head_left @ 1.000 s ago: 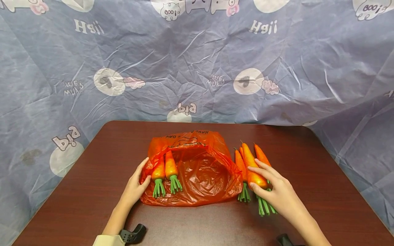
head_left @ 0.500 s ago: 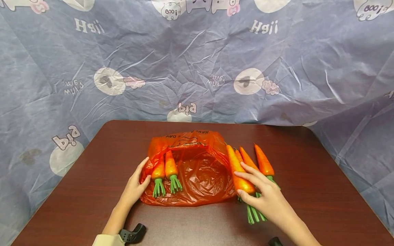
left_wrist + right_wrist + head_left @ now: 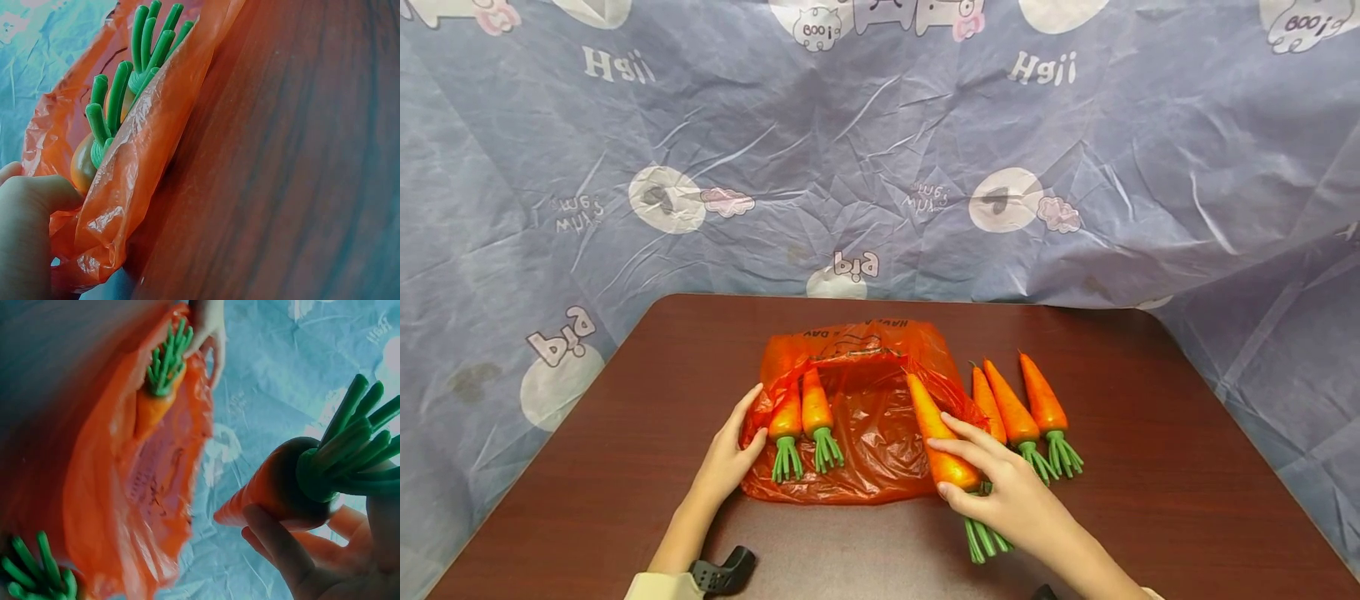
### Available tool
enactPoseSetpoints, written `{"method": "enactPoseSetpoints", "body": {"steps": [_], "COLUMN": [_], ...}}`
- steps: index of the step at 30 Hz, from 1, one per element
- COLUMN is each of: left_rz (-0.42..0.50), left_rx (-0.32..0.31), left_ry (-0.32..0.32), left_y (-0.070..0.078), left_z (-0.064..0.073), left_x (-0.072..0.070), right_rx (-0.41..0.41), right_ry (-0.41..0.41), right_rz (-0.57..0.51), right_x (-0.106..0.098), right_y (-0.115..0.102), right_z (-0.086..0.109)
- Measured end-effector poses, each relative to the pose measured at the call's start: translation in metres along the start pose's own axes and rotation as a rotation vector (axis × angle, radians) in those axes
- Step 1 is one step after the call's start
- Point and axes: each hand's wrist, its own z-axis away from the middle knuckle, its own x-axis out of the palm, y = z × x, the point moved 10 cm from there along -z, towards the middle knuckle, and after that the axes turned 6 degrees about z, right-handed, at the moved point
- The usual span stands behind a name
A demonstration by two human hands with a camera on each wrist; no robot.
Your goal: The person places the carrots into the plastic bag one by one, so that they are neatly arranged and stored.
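Observation:
A thin red-orange plastic bag (image 3: pixel 880 442) lies on the table with its mouth spread toward me. My left hand (image 3: pixel 727 454) grips the bag's left edge, its thumb over the plastic in the left wrist view. Two carrots with green stem tops, one (image 3: pixel 786 414) at the left side and another (image 3: pixel 816 408) beside it, lie inside, tops facing the mouth. My right hand (image 3: pixel 1003 487) holds a third carrot (image 3: pixel 931 423) by its thick end, between thumb and fingers. Its tip points into the bag's mouth at the right, and its green stems (image 3: pixel 350 450) stick out behind the hand.
Right of the bag, three more carrots lie on the dark wood table (image 3: pixel 1135 400): one (image 3: pixel 987 404) close to the bag, one (image 3: pixel 1013 408) beside it, one (image 3: pixel 1042 398) farther right. A patterned blue-grey cloth (image 3: pixel 880 167) hangs behind the table.
My right hand has lifted a carrot from the group on the right and carried it left to the bag's mouth. The left hand and the two bagged carrots stay put.

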Motion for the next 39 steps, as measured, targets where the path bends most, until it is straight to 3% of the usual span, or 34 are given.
{"method": "enactPoseSetpoints", "body": {"steps": [13,26,39], "left_rz": [0.001,0.005,-0.008], "left_rx": [0.013,0.0,0.011], "left_ry": [-0.005,-0.005,-0.002], "left_y": [-0.001,-0.001,-0.002], "left_z": [-0.001,0.0,-0.002], "left_x": [0.001,0.0,0.001], "right_rx": [0.102,0.07,0.127], "right_ry": [-0.171,-0.191,-0.27], "right_rz": [-0.046,-0.093,-0.137], "right_x": [0.053,0.088,0.12], "right_y": [0.012,0.008,0.014], "right_z": [-0.015,-0.042,-0.07]}}
